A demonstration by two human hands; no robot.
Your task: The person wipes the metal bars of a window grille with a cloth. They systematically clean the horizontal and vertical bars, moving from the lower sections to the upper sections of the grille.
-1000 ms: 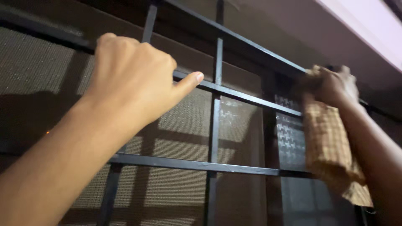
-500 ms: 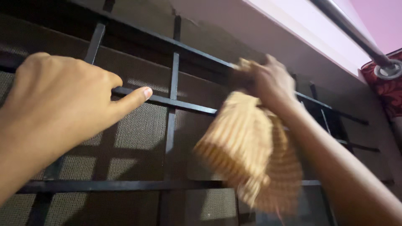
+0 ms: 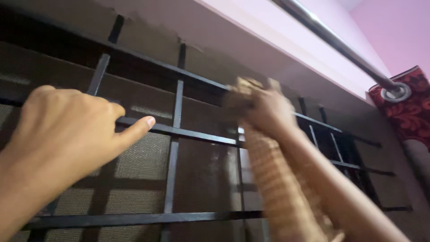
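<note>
Right hand point(image 3: 264, 110) is clenched around the top of a tan checked cloth point(image 3: 280, 188), pressing the bunched end against the black window grille point(image 3: 174, 130) where a horizontal bar meets an upright, upper middle of the frame. The rest of the cloth hangs loose below the fist, long axis close to vertical with a slight lean to the right, following the forearm. It is motion-blurred, so weave and edges are soft.

Left hand point(image 3: 67, 130) sits on the same horizontal bar, well to the left of the cloth. Fingers are curled over the bar and the thumb sticks out to the right along it, pointing toward the right hand. Whether the fingers actually close around the bar cannot be told; they are hidden behind the back of the hand.

Key relation: the cloth is in the right hand only. The left hand is apart from it, with one grille upright between them. Untouched bar runs left from the cloth toward the left thumb, and right from it toward the far panes.

Behind the grille is a brown mesh screen point(image 3: 148, 157). Above it is a pale lintel, then a metal curtain rod point(image 3: 331, 40) running diagonally to a ring at the right, with a red patterned curtain point(image 3: 410, 107) hanging there.

Cut off: the cloth's lower end leaves the bottom edge, both forearms are cropped, and the grille's right section is dark and hard to read.
</note>
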